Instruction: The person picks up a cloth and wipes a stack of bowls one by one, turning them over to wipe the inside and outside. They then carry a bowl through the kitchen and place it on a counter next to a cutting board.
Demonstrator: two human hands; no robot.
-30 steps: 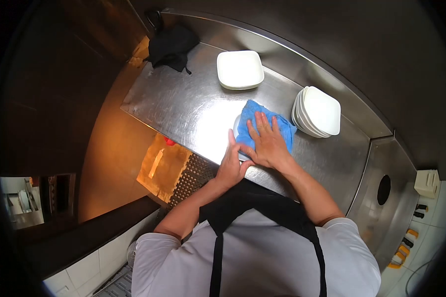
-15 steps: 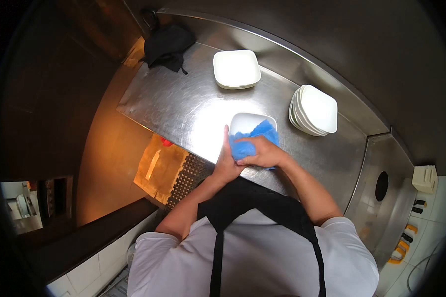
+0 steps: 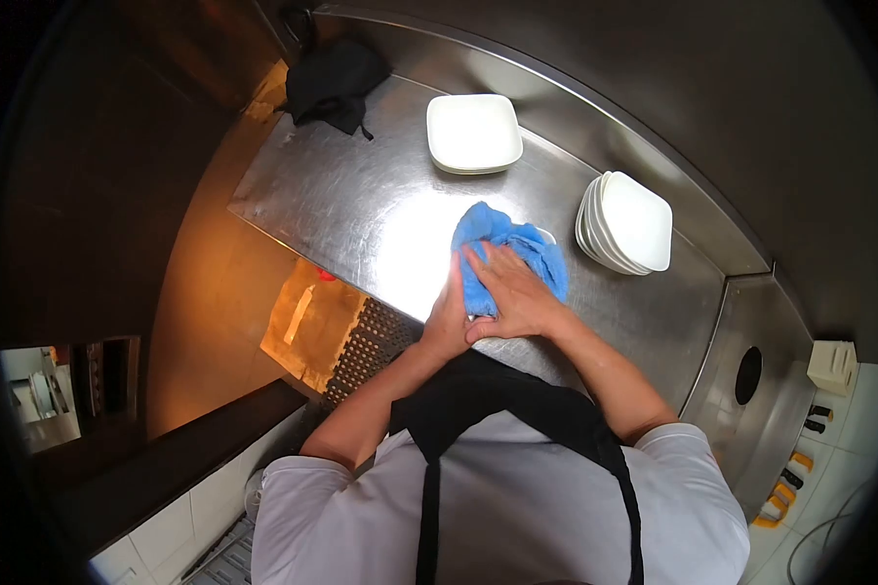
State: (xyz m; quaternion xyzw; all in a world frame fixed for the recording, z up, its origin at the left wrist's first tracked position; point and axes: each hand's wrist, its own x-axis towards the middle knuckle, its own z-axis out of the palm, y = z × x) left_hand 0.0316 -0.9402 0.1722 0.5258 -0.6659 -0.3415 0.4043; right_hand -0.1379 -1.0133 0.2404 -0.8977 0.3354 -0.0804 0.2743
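Note:
A blue cloth (image 3: 488, 226) covers most of a square white dish (image 3: 547, 236) in front of me; only a bit of the dish's rim shows past the cloth. My left hand (image 3: 446, 317) grips the dish at its left side, with its fingers partly hidden by the cloth. My right hand (image 3: 515, 295) lies over the cloth, fingers extended across it and pressing it against the dish. Its thumb is close to my left hand near the dish's lower edge.
On the steel counter (image 3: 351, 195), a short stack of square white dishes (image 3: 474, 132) stands at the back, and a taller, leaning stack (image 3: 636, 222) is at right. A bunched black cloth item (image 3: 337, 83) lies at the back left. Knives with yellow and black handles (image 3: 778, 502) hang at far right.
The blue cloth has spread out over the dish, hiding its white inside. My right hand has flattened from a bunched grip, its fingers reaching up and left. My left hand still steadies the dish.

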